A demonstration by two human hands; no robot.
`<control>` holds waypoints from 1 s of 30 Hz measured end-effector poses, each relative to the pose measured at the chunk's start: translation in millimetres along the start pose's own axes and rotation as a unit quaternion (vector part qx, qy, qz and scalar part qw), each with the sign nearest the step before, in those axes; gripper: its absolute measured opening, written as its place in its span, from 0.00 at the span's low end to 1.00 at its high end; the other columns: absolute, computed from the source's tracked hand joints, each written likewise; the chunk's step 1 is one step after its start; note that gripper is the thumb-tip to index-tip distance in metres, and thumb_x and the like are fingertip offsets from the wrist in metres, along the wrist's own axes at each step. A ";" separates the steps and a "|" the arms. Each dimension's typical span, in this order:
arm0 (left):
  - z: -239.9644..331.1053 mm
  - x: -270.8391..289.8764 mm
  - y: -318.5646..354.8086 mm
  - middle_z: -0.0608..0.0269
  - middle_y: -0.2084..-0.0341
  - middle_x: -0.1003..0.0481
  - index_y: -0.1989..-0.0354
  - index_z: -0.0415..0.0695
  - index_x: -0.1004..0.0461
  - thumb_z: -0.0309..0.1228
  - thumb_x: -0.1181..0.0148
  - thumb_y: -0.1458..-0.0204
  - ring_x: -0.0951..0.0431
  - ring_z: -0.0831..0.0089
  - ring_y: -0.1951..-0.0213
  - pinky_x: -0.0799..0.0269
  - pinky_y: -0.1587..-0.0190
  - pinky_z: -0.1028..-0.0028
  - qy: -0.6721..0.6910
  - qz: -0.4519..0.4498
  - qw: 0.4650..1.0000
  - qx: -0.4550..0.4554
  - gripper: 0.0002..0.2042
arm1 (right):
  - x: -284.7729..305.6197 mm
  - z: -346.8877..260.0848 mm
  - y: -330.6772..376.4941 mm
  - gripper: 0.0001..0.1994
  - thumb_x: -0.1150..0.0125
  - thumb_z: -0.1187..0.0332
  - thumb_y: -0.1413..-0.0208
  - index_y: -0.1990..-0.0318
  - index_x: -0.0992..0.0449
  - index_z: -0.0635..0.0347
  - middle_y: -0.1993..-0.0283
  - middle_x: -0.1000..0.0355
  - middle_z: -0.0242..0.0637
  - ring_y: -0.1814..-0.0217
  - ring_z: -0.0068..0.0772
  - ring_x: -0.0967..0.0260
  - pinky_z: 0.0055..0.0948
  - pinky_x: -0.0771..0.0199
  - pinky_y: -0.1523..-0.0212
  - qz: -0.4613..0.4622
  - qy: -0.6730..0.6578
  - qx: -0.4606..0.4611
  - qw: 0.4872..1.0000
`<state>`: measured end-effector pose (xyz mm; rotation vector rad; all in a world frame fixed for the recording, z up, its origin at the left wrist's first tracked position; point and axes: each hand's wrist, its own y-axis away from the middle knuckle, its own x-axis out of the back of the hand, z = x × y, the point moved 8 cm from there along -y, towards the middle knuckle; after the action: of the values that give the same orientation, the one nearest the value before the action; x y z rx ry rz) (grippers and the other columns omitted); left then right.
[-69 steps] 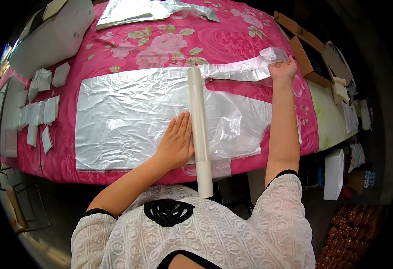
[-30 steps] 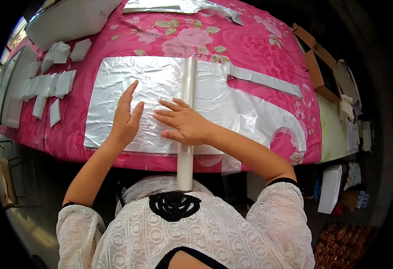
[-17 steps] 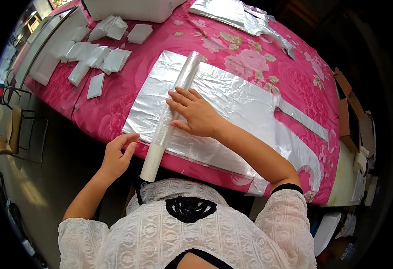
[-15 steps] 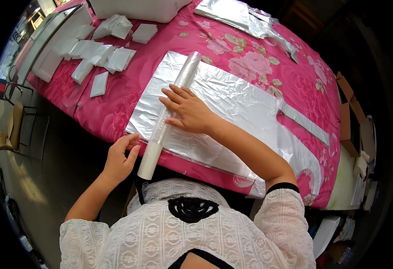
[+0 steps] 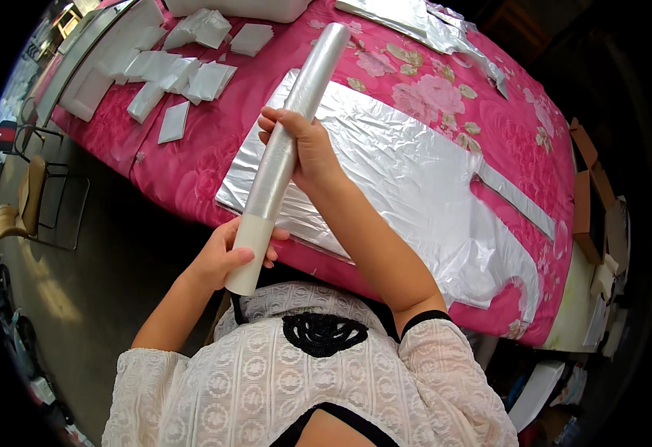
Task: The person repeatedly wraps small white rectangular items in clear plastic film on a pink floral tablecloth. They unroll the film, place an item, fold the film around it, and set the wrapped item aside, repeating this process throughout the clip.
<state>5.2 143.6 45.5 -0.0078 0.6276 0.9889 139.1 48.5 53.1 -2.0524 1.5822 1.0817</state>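
Note:
A long tube (image 5: 269,175) wrapped in clear film, with its pale end bare, slants up and to the right in front of me. My left hand (image 5: 238,249) is closed around its lower, pale end. Higher up, my right hand (image 5: 305,146) grips the film-covered part, its fingers curled round from the right. Beneath the tube lies a flat stack of silvery-white plastic bags (image 5: 385,160) with cut-out handles at the right. The tube hides part of the stack's left side.
A pink flowered cloth (image 5: 184,182) covers the table. Small folded white packets (image 5: 173,121) lie at the far left beside a white bin (image 5: 247,7). More silvery bags (image 5: 393,18) rest at the back. Cardboard boxes (image 5: 588,201) stand at the right, a chair (image 5: 32,197) at the left.
The tube has been lifted off the bag stack. My right hand, earlier flat on top of it, now wraps around it; my left hand has taken hold of its lower end.

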 end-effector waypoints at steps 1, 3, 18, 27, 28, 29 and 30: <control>4.2 -10.5 -4.3 0.56 0.59 0.28 0.44 0.36 0.42 0.29 0.36 0.57 0.26 0.76 0.62 0.29 0.57 0.75 0.074 -0.053 0.996 0.016 0.31 | -8.4 -20.4 10.2 0.28 0.37 0.67 0.54 0.47 0.44 0.65 0.61 0.34 0.39 0.61 0.26 0.32 0.29 0.27 0.59 -0.006 -0.054 0.062 0.997; 2.0 -17.9 -15.2 0.56 0.60 0.27 0.45 0.35 0.41 0.31 0.35 0.57 0.26 0.76 0.63 0.29 0.58 0.75 0.022 -0.038 0.999 0.030 0.31 | -3.5 -49.2 23.6 0.28 0.36 0.67 0.54 0.48 0.43 0.65 0.60 0.34 0.40 0.61 0.26 0.32 0.28 0.28 0.60 0.021 0.011 0.100 0.995; -27.0 -54.0 -66.0 0.59 0.67 0.28 0.49 0.40 0.38 0.44 0.49 0.45 0.27 0.77 0.71 0.29 0.70 0.76 -0.075 -0.017 0.997 -0.017 0.23 | 47.4 -62.8 96.6 0.29 0.35 0.66 0.55 0.49 0.42 0.67 0.65 0.33 0.38 0.64 0.28 0.31 0.29 0.27 0.62 0.117 0.133 0.189 0.966; -66.1 -31.0 -43.6 0.61 0.77 0.28 0.51 0.39 0.34 0.53 0.40 0.55 0.29 0.77 0.80 0.31 0.78 0.78 -0.170 -0.018 0.968 0.184 0.31 | 118.1 -68.7 80.7 0.30 0.35 0.69 0.54 0.46 0.44 0.69 0.63 0.33 0.40 0.60 0.31 0.31 0.29 0.28 0.60 0.171 0.037 0.140 0.974; -70.3 -27.3 -34.9 0.61 0.76 0.28 0.52 0.39 0.33 0.53 0.39 0.56 0.29 0.77 0.80 0.31 0.78 0.78 -0.159 -0.037 0.963 0.212 0.31 | 140.4 -85.0 77.3 0.23 0.36 0.69 0.53 0.51 0.37 0.69 0.63 0.31 0.40 0.60 0.32 0.31 0.28 0.28 0.59 0.190 0.044 0.151 0.969; -74.2 -22.5 -27.2 0.61 0.76 0.27 0.52 0.39 0.33 0.53 0.38 0.57 0.29 0.77 0.80 0.31 0.77 0.78 -0.158 -0.043 0.960 0.228 0.31 | 169.4 -103.4 73.1 0.16 0.38 0.68 0.52 0.58 0.32 0.67 0.63 0.30 0.40 0.60 0.32 0.31 0.29 0.28 0.58 0.196 0.064 0.169 0.964; -79.9 -16.3 -17.7 0.61 0.76 0.27 0.53 0.39 0.33 0.53 0.37 0.57 0.29 0.76 0.79 0.31 0.77 0.78 -0.157 -0.046 0.956 0.244 0.32 | 198.4 -116.6 73.1 0.13 0.40 0.66 0.50 0.62 0.30 0.65 0.62 0.30 0.38 0.62 0.31 0.31 0.29 0.28 0.57 0.256 0.065 0.187 0.946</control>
<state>-26.5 98.5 -17.1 0.5430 0.5570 0.7043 132.3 -186.5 -2.2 -1.5262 2.2649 0.7170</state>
